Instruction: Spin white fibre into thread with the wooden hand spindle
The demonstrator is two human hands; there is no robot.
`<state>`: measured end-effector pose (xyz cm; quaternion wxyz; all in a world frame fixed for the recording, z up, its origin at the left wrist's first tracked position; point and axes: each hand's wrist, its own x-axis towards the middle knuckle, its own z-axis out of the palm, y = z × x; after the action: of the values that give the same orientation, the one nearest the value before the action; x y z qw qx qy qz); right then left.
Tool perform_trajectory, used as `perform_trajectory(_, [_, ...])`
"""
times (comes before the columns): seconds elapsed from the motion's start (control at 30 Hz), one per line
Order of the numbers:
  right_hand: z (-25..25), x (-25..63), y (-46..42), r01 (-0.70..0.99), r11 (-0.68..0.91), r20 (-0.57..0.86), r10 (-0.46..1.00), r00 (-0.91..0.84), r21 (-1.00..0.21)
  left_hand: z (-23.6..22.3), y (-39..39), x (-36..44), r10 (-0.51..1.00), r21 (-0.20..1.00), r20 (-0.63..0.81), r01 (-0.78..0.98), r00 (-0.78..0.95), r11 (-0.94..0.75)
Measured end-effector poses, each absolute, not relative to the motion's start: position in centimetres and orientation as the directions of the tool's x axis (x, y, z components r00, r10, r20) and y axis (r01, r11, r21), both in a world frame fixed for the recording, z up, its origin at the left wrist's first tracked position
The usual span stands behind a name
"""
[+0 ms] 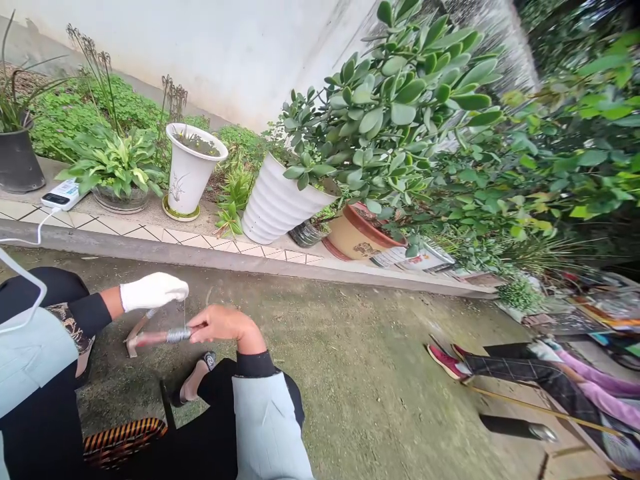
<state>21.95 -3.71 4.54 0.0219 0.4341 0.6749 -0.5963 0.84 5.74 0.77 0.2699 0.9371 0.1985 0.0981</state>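
Note:
My left hand (pixel 153 292), in a white glove, pinches a thin silver wire (pixel 184 317) that runs down to a tight coil of wire (pixel 179 335). The coil is wound around the reddish handle of a hammer (pixel 155 339). My right hand (pixel 220 323), bare, lies over the handle just beyond the coil, its fingers closed on it. The hammer's metal head (pixel 140 331) sits at the far end of the handle, near the ground. My dark trousers and pale blue apron (pixel 265 427) fill the lower left, with a sandalled foot (pixel 197 377) below the hammer.
A tiled concrete ledge (pixel 200 247) runs behind the packed-earth ground, holding potted plants, a white flowerpot (pixel 190 167) and a power bank (pixel 65 195) with a white cable. Large jade foliage (pixel 390 113) overhangs it. At the right, a seated person's legs (pixel 525 373) and red shoes appear beside a long stick.

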Motion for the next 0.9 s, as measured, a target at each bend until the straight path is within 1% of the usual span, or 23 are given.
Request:
perform_trajectory(0.03, [5.0,22.4,-3.8,0.533,-0.114,-0.459,0.676,-0.577,-0.838,1.0,5.8,0.9,0.464,0.613,0.056,0.336,0.884,-0.715])
perform_trajectory(0.1, [5.5,23.4,-3.8,0.399,-0.126,-0.291,0.875,-0.387,-0.908,1.5,5.6,1.0,0.505,0.722,-0.008,0.354,0.863,-0.594])
perform_trajectory(0.17, [5.4,24.2,-3.5,0.346,-0.115,-0.191,0.962,-0.194,-0.931,2.0,5.2,1.2,0.472,0.782,-0.068,0.341,0.879,-0.522])
perform_trajectory(0.2, [5.2,24.4,-3.3,0.365,-0.118,-0.171,0.978,-0.118,-0.924,2.1,4.9,1.4,0.438,0.794,-0.088,0.328,0.895,-0.512])
perform_trajectory(0.23, [4.9,24.6,-3.1,0.422,-0.128,-0.165,0.985,-0.054,-0.898,2.1,4.6,1.5,0.393,0.793,-0.103,0.314,0.914,-0.523])
perform_trajectory(0.27, [4.5,24.6,-2.9,0.516,-0.145,-0.163,0.987,0.010,-0.844,2.1,4.3,1.5,0.352,0.783,-0.107,0.298,0.930,-0.547])
perform_trajectory(0.3, [4.2,24.5,-2.7,0.632,-0.170,-0.161,0.984,0.072,-0.756,2.0,4.1,1.5,0.315,0.765,-0.106,0.280,0.943,-0.580])
perform_trajectory(0.37, [3.7,24.1,-2.5,0.836,-0.233,-0.180,0.970,0.163,-0.497,1.8,3.8,1.5,0.255,0.724,-0.102,0.247,0.962,-0.644])
perform_trajectory(0.4, [3.5,23.7,-2.5,0.899,-0.249,-0.216,0.960,0.179,-0.359,1.6,3.6,1.4,0.238,0.708,-0.097,0.235,0.967,-0.667])
perform_trajectory(0.43, [3.3,23.3,-2.5,0.939,-0.246,-0.271,0.946,0.179,-0.239,1.5,3.6,1.4,0.230,0.693,-0.089,0.226,0.969,-0.684])
perform_trajectory(0.47, [3.1,22.8,-2.5,0.964,-0.223,-0.340,0.926,0.163,-0.145,1.5,3.6,1.3,0.230,0.680,-0.081,0.222,0.970,-0.698])
perform_trajectory(0.5, [2.9,22.3,-2.5,0.980,-0.179,-0.420,0.898,0.129,-0.081,1.5,3.6,1.2,0.234,0.665,-0.073,0.222,0.969,-0.713])
perform_trajectory(0.53, [2.7,21.9,-2.5,0.991,-0.122,-0.512,0.856,0.078,-0.053,1.6,3.6,1.2,0.243,0.646,-0.063,0.225,0.968,-0.729])
perform_trajectory(0.57, [2.5,21.4,-2.6,0.996,-0.064,-0.611,0.792,0.012,-0.064,1.7,3.7,1.1,0.256,0.624,-0.053,0.232,0.965,-0.746])
perform_trajectory(0.6, [2.3,21.0,-2.7,0.994,-0.021,-0.708,0.704,-0.062,-0.108,1.8,3.7,1.1,0.268,0.601,-0.049,0.243,0.962,-0.761])
perform_trajectory(0.63, [2.2,20.7,-2.8,0.984,0.002,-0.785,0.603,-0.144,-0.179,1.9,3.8,1.1,0.275,0.582,-0.048,0.251,0.960,-0.773])
perform_trajectory(0.67, [2.2,20.4,-2.9,0.964,0.006,-0.831,0.506,-0.231,-0.264,1.9,3.9,1.0,0.277,0.570,-0.046,0.253,0.960,-0.782])
perform_trajectory(0.7, [2.3,20.2,-3.1,0.937,-0.002,-0.846,0.430,-0.315,-0.350,1.8,4.0,1.0,0.273,0.568,-0.041,0.247,0.961,-0.785])
perform_trajectory(0.73, [2.5,20.1,-3.3,0.905,-0.014,-0.839,0.381,-0.389,-0.426,1.7,4.1,1.0,0.265,0.578,-0.033,0.234,0.964,-0.782])
perform_trajectory(0.8, [3.3,20.2,-3.7,0.824,-0.037,-0.779,0.353,-0.519,-0.566,1.4,4.4,1.0,0.246,0.626,-0.008,0.197,0.969,-0.755])
perform_trajectory(0.87, [4.6,20.9,-4.2,0.713,-0.078,-0.676,0.404,-0.617,-0.697,1.0,4.5,1.1,0.250,0.692,0.003,0.179,0.968,-0.700])
perform_trajectory(0.9, [5.2,21.5,-4.4,0.644,-0.108,-0.610,0.469,-0.639,-0.757,0.9,4.6,1.2,0.254,0.727,-0.004,0.177,0.967,-0.664])
